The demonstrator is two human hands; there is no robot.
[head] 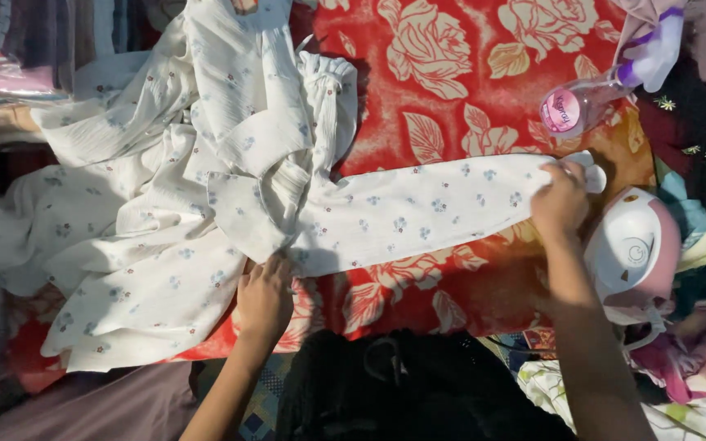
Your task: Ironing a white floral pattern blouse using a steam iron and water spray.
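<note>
A white garment with small flower print lies crumpled on a red cloth with cream roses. One sleeve is stretched flat to the right. My left hand rests palm down on the garment's lower edge near the sleeve's base. At the cuff end of the sleeve, my right hand pinches the fabric. Just right of that hand stands a white and pink iron.
A clear pink spray bottle lies at the upper right on the red cloth. Piles of coloured clothes crowd the right edge, and folded fabrics sit at the upper left. A black cloth lies near me.
</note>
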